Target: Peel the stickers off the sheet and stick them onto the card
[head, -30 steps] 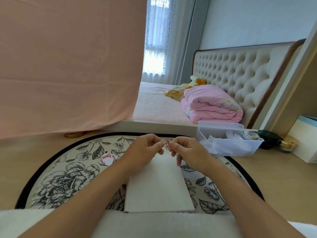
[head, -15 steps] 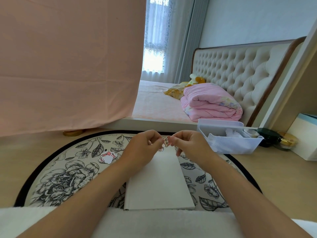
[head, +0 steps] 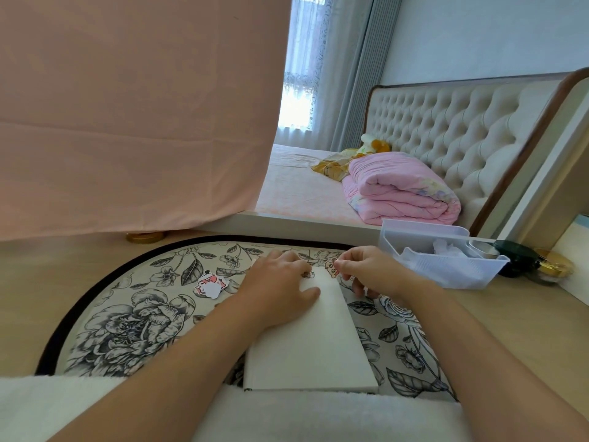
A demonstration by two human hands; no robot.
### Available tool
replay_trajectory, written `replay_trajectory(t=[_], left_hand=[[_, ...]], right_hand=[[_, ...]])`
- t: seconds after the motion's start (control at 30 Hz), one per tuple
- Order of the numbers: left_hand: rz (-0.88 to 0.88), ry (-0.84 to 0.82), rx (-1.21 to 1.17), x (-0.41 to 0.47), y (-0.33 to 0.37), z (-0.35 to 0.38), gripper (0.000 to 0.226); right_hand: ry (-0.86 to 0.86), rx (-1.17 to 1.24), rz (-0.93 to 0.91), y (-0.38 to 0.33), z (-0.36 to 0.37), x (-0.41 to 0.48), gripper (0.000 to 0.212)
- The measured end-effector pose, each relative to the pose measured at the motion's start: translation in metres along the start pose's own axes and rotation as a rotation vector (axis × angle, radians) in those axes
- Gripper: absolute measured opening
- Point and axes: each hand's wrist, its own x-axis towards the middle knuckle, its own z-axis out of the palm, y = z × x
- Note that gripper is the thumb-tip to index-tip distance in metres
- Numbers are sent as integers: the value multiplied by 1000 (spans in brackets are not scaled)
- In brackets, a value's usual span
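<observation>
A white card (head: pixel 314 339) lies on the round floral mat (head: pixel 121 330) in front of me. My left hand (head: pixel 280 288) rests flat on the card's far left part, fingers spread over its top edge. My right hand (head: pixel 366 269) pinches a small cartoon sticker (head: pixel 331 267) just above the card's far right corner. A tiny sticker (head: pixel 307 275) sits on the card beside my left fingertips. Another pink and white cartoon sticker piece (head: pixel 210 284) lies on the mat to the left.
A clear plastic bin (head: pixel 446 269) with crumpled white bits stands right of the mat, with dark and gold jars (head: pixel 538 264) beyond it. A bed with a folded pink quilt (head: pixel 398 193) is behind. A pink cloth (head: pixel 134 116) hangs at left. White towel (head: pixel 287 416) covers my lap.
My left hand let go of the sticker and came down flat onto the card. My right hand keeps the sticker and lowered it toward the card's far corner.
</observation>
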Motion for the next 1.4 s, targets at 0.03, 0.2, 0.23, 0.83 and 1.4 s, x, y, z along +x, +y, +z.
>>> replay_trajectory(t=[0.03,0.2,0.23,0.83,1.4], left_hand=[[2,3,1,0,0,0,47],[2,1,-7,2,-3,3,49],[0,1,-10,2,-3,3,49],[127,29,-17,3,-3,6,46],[179,-82,16,-1,3,3,41]], right_hand=[[-13,-14,0,-1,0,2,19],[-107,-63,39,-9,0,8,25],[-120,-82,46,-10,0,9,27],[-64,-330,54,-13,10,25,26],[51,-801,-220,5,26,-21,51]])
